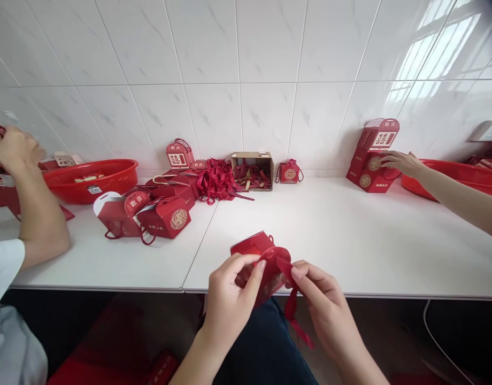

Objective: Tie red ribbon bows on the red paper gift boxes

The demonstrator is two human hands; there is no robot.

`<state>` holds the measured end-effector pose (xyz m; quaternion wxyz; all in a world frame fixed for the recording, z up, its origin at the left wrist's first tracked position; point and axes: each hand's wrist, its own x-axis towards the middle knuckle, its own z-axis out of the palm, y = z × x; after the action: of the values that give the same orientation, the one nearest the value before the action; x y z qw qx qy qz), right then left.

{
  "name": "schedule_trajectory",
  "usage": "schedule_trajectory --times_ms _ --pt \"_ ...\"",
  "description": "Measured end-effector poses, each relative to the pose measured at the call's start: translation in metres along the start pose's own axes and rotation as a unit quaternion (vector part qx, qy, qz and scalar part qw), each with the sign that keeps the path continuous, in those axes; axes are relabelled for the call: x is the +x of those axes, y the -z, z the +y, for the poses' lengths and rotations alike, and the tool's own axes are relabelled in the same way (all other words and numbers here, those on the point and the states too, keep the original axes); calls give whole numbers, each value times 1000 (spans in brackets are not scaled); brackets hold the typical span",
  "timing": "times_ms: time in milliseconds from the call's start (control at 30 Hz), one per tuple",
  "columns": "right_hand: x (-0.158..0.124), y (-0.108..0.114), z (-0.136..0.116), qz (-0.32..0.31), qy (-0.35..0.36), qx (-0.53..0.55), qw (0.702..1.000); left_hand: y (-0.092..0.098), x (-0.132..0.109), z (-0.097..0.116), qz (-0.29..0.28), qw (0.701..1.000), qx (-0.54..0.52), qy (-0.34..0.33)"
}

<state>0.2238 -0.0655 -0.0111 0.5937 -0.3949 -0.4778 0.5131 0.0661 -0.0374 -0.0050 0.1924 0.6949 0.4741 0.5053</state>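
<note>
A small red gift box [266,286] with gold print sits tilted at the table's front edge, close to my lap. My left hand [233,291] is closed at its top left, thumb and forefinger pinched by the rounded flap; the other fingers are partly hidden. A red ribbon [291,307] runs from the top of the box and hangs past the table edge. My right hand [320,297] pinches this ribbon between thumb and fingers, just right of the box.
Several finished red boxes [166,216] stand left, beside a heap of red ribbons [217,179]. A cardboard box [252,156] holds ribbon pieces, with a small red box [290,172] beside it. Red basins [97,182] flank both sides. A co-worker's hand [402,160] touches stacked boxes [380,141]; another person's arm [41,203] is left.
</note>
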Motion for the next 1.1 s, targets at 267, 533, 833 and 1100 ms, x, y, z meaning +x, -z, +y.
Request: schedule_trajectory --times_ms 267,533,833,1100 --pt "-7 -5 3 -11 -3 -32 999 9 -14 7 -3 1000 -10 5" --pt "-8 -3 4 18 15 -85 996 6 -20 11 -20 999 -22 -16" --pt "-4 -6 0 39 37 -197 979 8 -18 20 -65 997 -22 -38" --pt "-2 -6 2 91 78 -236 964 9 -19 22 -105 993 -45 -31"
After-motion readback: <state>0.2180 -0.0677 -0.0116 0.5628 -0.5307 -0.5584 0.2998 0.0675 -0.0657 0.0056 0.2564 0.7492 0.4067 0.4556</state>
